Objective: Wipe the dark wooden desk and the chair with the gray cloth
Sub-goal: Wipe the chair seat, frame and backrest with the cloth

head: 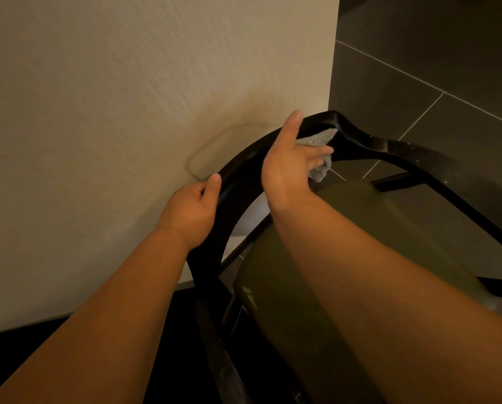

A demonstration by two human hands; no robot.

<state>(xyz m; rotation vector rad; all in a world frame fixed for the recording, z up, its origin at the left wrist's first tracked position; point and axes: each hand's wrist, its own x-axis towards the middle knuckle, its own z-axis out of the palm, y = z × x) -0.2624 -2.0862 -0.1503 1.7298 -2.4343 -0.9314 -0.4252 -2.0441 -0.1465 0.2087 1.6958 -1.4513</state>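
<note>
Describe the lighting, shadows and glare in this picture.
Head view: the light is dim and warm; the chair throws a soft curved shadow on the wall; a bright glint sits on the chair's top rail just above the cloth; edges look fairly sharp, with little motion blur; the lower left corner is nearly black.

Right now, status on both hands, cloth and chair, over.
Left hand grips the black chair's back rail. Right hand holds the gray cloth against that rail's inner side. Beige wall close behind; desk not in view.
</note>
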